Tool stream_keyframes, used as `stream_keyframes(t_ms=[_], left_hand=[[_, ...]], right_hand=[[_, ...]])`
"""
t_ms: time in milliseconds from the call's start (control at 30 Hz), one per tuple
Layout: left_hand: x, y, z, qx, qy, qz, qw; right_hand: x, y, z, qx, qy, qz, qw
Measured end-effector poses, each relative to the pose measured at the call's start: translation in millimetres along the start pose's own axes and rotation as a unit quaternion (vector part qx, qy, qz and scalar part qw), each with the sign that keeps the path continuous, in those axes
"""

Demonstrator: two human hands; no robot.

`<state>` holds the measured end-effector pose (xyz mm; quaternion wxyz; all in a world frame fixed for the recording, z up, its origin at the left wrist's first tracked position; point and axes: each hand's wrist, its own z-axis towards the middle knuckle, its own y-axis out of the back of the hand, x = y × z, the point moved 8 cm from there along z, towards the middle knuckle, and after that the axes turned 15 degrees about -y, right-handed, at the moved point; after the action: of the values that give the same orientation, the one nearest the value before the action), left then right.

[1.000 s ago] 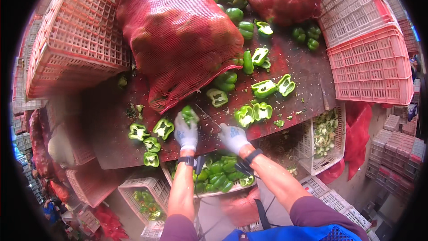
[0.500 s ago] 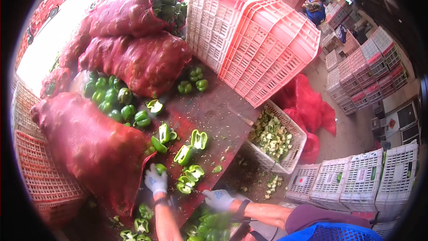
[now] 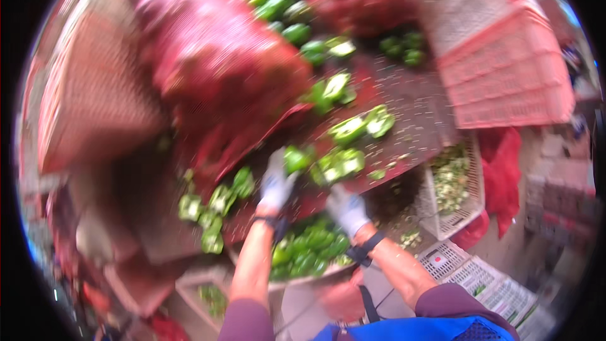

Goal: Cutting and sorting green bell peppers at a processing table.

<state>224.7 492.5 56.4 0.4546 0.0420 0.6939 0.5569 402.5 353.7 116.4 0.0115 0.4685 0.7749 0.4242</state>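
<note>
Left hand (image 3: 274,188): white-gloved, near the centre of the frame; partly spread between thumb and fingers, just beside a green pepper (image 3: 295,159); too blurred to tell whether gripping, touching or merely near.
Right hand (image 3: 347,209): white-gloved, below and right of centre; apparently curled at the fingers, but cannot tell how tightly, or on what if anything.
Cut peppers (image 3: 347,130): already opened, pale inside, lying right of centre on the dark red, seed-specked table (image 3: 416,104); more in a cluster left of centre.
Whole peppers (image 3: 297,34): heaped at top centre, seemingly uncut; by that look, work left over.
Mesh sack (image 3: 221,63): red and bulging, upper left; contents mostly hidden, probably more to open.
Lower crate (image 3: 309,280): bottom centre, between the forearms, well filled with green pieces; judged to be finished ones.
Scrap crate (image 3: 449,226): right of the frame, heaped with pale bits, likely trimmed-out cores.
</note>
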Motion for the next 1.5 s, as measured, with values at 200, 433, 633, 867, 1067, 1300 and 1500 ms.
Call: stream_keyframes(t_ms=[200, 433, 633, 867, 1067, 1300, 1500], left_hand=[[16.5, 34.7, -23.5, -0.05, 0.104, -0.074, 0.991], [31.7, 6.8, -38.5, -0.027, 0.106, -0.038, 0.993], [26.2, 8.6, -44.1, -0.021, 0.138, -0.084, 0.987], [17.7, 3.1, -39.3, -0.027, 0.092, -0.073, 0.993], [64.5, 48.8, -51.5, -0.17, 0.276, -0.071, 0.943], [106.1, 86.4, -17.8, -0.28, 0.411, -0.006, 0.868], [120.0, 96.7, 3.6, -0.091, 0.323, 0.118, 0.934]], right_hand=[[64.0, -29.8, 5.4, 0.014, 0.017, -0.061, 0.998], [52.7, -46.7, 19.0, 0.011, 0.087, -0.111, 0.99], [61.5, -80.7, 74.0, 0.048, 0.113, -0.144, 0.982], [40.2, -90.2, 78.2, 0.02, 0.057, -0.08, 0.995], [20.5, -63.0, 57.2, 0.071, -0.108, 0.123, 0.984], [-9.8, -64.5, 70.3, 0.054, -0.066, 0.121, 0.989], [8.8, -60.6, 59.4, 0.077, -0.078, 0.142, 0.984]])
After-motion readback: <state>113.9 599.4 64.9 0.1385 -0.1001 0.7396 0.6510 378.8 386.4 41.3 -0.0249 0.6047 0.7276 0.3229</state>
